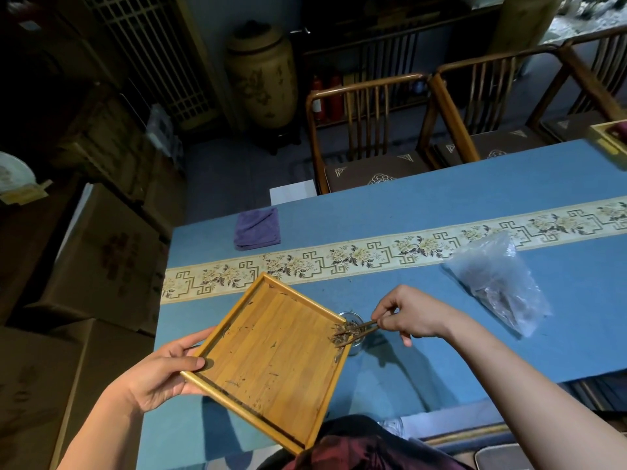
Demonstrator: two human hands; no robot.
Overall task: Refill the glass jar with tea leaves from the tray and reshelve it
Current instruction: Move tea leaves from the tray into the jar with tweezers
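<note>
Head view: the left hand (163, 378) is gripping the tray (271, 357) at its left corner, thumb curled over the rim and fingers underneath, holding it above the table (441, 351) near the table's near-left corner. The tray is being tilted so that its right corner is hanging over the jar (354, 334), which is standing on the blue cloth near the near edge, mostly hidden behind the tray's rim. A small heap of leaves (342, 332) is lying at that low corner, right above the jar's mouth; a few scattered bits are clinging to the tray's floor.

The right hand (410, 315) is just right of the jar, its thumb and fingers pinching a thin wooden tool (359, 329), tongs or a pair of sticks, I cannot tell which. The tool's tips are reaching left into the leaves at the tray's corner.

A clear bag (498, 283) is lying well to the right of the hand. A folded purple cloth (257, 228) is lying near the far-left corner, beyond the patterned runner (373, 256). Chairs (369, 130) are standing along the far edge.
</note>
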